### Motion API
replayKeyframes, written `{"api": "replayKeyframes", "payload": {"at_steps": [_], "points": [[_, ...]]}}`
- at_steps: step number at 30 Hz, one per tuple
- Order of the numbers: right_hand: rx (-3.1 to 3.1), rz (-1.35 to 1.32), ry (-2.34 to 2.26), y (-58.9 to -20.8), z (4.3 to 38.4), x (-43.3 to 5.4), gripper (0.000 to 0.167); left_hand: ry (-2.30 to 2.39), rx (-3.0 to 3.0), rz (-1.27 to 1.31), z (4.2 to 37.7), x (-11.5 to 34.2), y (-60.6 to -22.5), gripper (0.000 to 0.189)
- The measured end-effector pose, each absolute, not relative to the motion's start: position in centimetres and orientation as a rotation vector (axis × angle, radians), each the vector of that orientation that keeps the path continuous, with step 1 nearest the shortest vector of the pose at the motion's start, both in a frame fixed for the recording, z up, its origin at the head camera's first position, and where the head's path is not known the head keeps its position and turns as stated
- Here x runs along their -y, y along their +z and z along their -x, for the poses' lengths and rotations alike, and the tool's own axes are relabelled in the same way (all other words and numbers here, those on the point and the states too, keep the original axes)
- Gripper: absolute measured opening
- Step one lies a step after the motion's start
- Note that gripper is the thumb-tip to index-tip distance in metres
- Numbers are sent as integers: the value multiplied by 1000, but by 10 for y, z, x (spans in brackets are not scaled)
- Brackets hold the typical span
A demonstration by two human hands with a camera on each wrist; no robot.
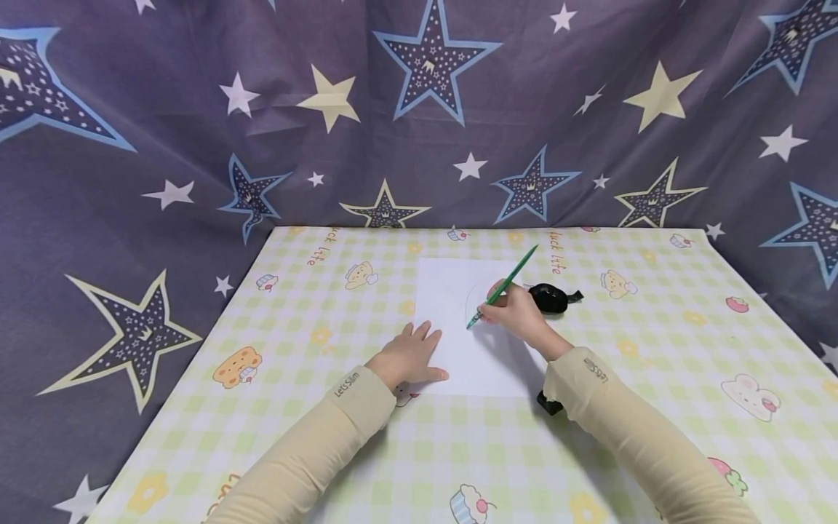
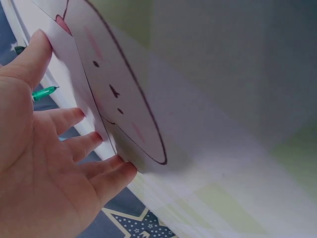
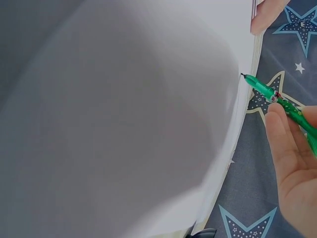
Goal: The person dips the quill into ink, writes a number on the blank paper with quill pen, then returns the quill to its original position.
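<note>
A white sheet of paper (image 1: 452, 367) lies on the table. My right hand (image 1: 517, 313) pinches a green pen (image 1: 513, 275), tilted with its tip down at the sheet; the right wrist view shows the same pen (image 3: 262, 88) with its dark point right at the paper. A thin curved line (image 1: 467, 302) runs on the sheet beside the pen. With fingers spread and straight, my left hand (image 1: 417, 354) rests on the sheet's left edge. In the left wrist view, the fingers (image 2: 116, 178) touch the paper border, over a printed animal face (image 2: 111, 84) on the tablecloth.
A glossy black rounded object (image 1: 548, 299) with a short tail lies just right of the paper. Another small black item (image 1: 549, 403) shows by the right sleeve. The checked tablecloth (image 1: 314, 444) covers the table, and a star-patterned curtain (image 1: 419, 145) hangs behind its far edge.
</note>
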State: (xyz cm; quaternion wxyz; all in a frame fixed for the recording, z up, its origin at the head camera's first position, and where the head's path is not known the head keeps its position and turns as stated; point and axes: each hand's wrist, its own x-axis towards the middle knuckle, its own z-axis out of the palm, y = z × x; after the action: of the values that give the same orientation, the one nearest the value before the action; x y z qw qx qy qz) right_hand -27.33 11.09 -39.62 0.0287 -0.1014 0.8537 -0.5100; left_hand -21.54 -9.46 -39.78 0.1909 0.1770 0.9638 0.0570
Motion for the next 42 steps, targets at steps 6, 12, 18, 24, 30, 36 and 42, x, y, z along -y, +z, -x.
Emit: {"api": "replayKeyframes", "payload": {"at_steps": [6, 12, 18, 24, 30, 36, 42], "points": [[-2614, 318, -1587, -395, 270, -112, 17, 158, -2711, -495, 215, 95, -398, 81], [-2637, 332, -1539, -395, 268, -113, 18, 162, -2711, -488, 215, 94, -398, 81], [-2644, 334, -1535, -396, 266, -114, 20, 161, -2710, -488, 215, 94, -398, 82], [-2631, 345, -1546, -395, 264, -116, 20, 159, -2714, -492, 216, 95, -399, 82], [-2637, 335, -1539, -395, 263, -116, 18, 166, -2718, -492, 216, 95, -399, 82], [-2634, 351, -1542, -395, 261, -117, 18, 186, -2714, -489, 215, 95, -399, 82], [-2623, 354, -1548, -394, 259, -118, 18, 193, -2711, -493, 215, 96, -397, 81]]}}
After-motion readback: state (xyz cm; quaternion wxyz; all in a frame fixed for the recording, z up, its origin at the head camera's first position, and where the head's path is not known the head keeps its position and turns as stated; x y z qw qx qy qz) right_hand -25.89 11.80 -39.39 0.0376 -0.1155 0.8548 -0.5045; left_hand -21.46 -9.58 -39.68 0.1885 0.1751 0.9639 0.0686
